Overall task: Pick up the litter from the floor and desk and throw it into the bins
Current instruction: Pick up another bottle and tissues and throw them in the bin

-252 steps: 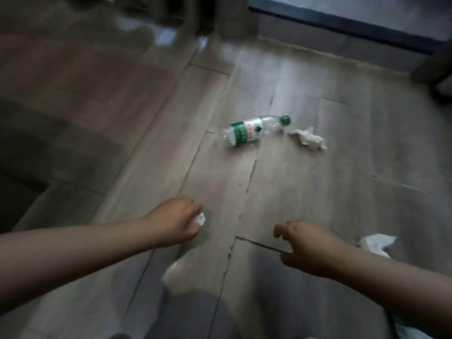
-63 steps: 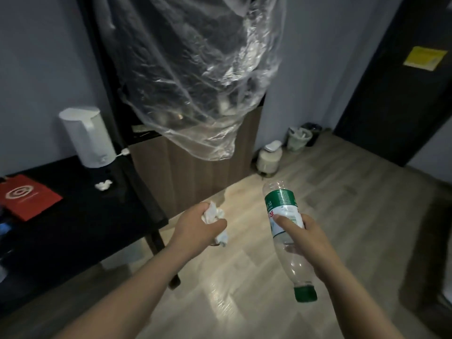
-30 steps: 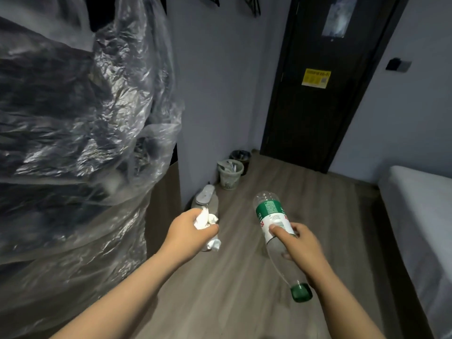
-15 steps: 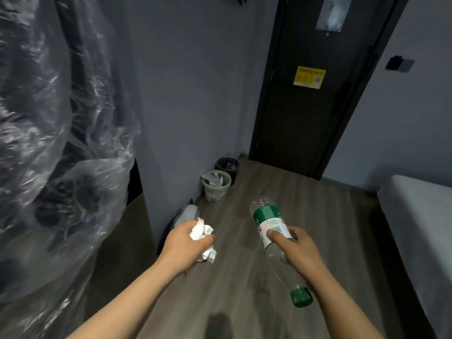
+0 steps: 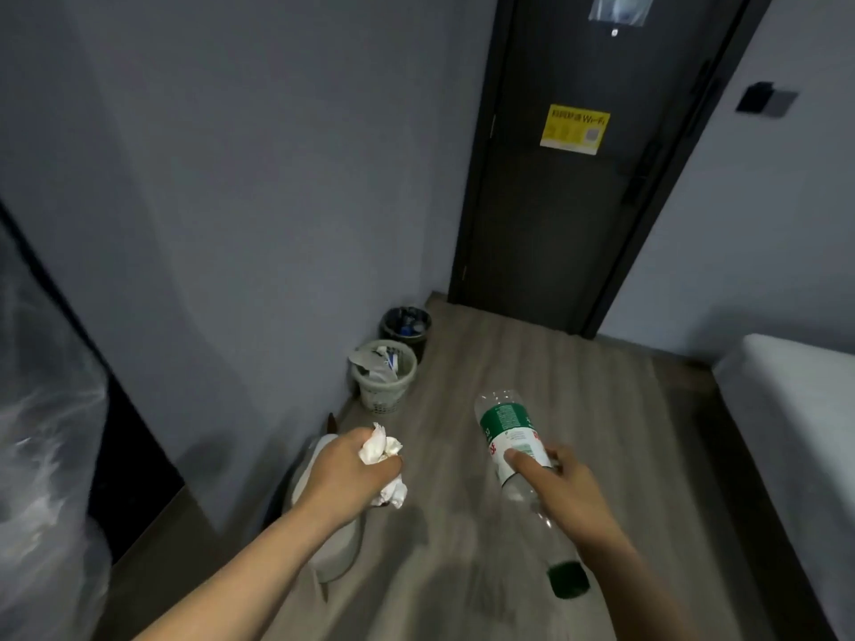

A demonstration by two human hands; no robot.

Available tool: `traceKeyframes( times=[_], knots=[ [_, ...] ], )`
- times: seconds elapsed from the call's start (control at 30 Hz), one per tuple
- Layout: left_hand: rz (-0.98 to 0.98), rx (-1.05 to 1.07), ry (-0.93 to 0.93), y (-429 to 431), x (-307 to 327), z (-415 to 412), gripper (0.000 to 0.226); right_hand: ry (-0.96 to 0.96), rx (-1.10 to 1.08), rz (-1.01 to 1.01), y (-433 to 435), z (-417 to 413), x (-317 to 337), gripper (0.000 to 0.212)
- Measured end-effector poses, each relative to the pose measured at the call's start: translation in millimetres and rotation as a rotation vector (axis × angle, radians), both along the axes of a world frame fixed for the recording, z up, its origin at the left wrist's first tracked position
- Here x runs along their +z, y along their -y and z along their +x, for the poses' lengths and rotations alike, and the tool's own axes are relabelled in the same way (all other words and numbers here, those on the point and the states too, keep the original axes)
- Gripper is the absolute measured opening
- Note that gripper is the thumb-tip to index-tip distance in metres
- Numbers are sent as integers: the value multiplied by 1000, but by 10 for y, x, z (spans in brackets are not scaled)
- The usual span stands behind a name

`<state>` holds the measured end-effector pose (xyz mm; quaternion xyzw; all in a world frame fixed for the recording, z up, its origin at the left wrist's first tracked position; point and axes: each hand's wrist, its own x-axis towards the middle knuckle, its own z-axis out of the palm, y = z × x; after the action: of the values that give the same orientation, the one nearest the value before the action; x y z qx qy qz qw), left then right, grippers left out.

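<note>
Against the far left wall, the pale bin [image 5: 384, 384] and the dark bin [image 5: 406, 323] behind it sit closer than a moment ago. The person's left hand [image 5: 347, 474] clutches crumpled tissues [image 5: 381, 448], and the right hand [image 5: 562, 490] grips the plastic bottle [image 5: 506, 432] cap-down. Both bins lie ahead, so I'd judge the drop is next.

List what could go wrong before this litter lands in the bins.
1. Tissues stick out of the left hand above and below; a piece may drop.
2. The light bin looks nearly full; tissues or the bottle might spill off.
3. A white object lies on the floor under the left arm, toward the bins; tripping is possible.
</note>
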<state>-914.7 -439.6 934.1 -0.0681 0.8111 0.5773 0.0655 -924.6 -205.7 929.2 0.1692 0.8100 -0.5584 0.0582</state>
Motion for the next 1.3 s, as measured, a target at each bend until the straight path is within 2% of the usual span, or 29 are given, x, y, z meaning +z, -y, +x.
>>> traceKeyframes(
  times=[0.13,0.23,0.33,0.5,0.63,0.93,1.07,1.3],
  knots=[
    [-7,3,22,-111,-173,-858,18,8,-23,-25,-145,-846,-114,33],
    [-64,8,18,-252,-265,-1488,30,18,9,-6,-297,-1511,-179,29],
    [-88,69,39,-411,-332,-2140,25,21,43,26,-462,-2202,-225,31],
    [-148,195,93,-553,-464,-3062,3,73,140,53,-621,-3274,-305,39],
    [-206,254,114,-486,-657,-3710,11,122,177,51,-629,-3993,-449,40],
    [-213,276,202,-100,-1216,-5464,26,176,210,137,-270,-5782,-841,50],
    [-214,278,246,124,-1379,-6183,24,226,256,188,-14,-6515,-918,50],
    [-337,205,328,450,-1673,-7177,22,271,357,261,292,-7690,-1189,50]
  ],
)
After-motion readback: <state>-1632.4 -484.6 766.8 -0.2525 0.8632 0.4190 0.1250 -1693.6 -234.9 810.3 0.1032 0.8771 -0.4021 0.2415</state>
